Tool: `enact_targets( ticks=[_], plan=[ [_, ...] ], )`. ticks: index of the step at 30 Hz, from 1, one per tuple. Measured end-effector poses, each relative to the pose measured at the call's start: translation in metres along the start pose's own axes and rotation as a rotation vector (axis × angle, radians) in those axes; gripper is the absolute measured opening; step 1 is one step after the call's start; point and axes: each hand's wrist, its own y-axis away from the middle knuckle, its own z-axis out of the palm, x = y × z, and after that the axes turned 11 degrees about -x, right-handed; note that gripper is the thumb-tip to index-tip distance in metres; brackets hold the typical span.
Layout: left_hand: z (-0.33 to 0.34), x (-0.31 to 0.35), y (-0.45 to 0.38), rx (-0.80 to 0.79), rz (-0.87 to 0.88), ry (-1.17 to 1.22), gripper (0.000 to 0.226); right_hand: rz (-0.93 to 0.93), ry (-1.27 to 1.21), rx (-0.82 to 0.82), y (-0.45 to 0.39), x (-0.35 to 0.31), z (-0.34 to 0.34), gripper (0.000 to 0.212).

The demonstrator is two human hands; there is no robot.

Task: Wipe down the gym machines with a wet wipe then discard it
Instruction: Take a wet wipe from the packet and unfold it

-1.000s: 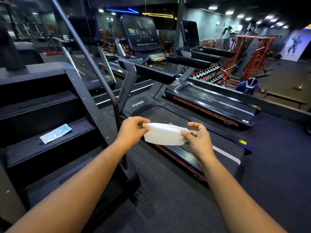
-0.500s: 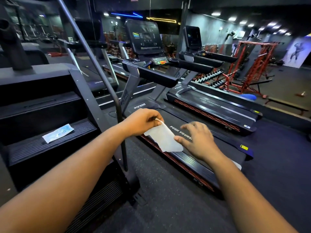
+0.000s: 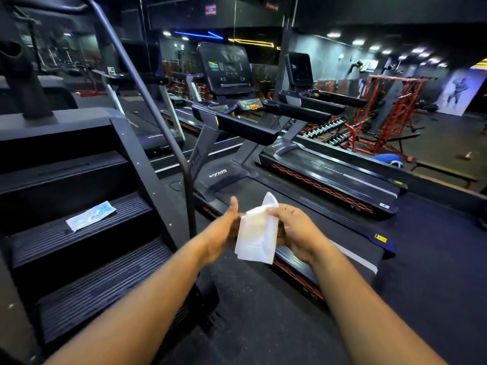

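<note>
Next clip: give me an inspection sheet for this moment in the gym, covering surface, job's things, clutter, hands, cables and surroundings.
Surface: dark rubber floor; near treadmill deck lies just beyond the hands.
Job's things: white wipe hangs folded between both hands, above the treadmill's edge; it touches no machine.
Clutter: blue-and-white wipe packet lies flat on a step of the stair climber.
Hands: right hand pinches the wipe's top; left hand is against its left side, thumb up, grip hidden.
Cables: one thin cord loops on the floor by the treadmill's front.
Surroundings: second treadmill, dumbbell rack, red rack, bench.
</note>
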Motion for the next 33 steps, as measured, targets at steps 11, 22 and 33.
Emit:
enact_targets(
  ticks=[11,22,33],
  plan=[
    [0.011,0.007,-0.001,0.019,0.045,-0.001,0.022,0.042,-0.035,-0.001,0.012,0.001,-0.002,0.026],
    [-0.009,0.094,0.040,-0.079,0.611,-0.303,0.035,-0.583,0.348,0.036,0.037,-0.068,0.006,0.025],
    [-0.040,0.057,0.025,-0.042,0.203,0.045,0.027,-0.513,0.329,0.233,0.003,-0.041,0.025,0.018]
  ],
)
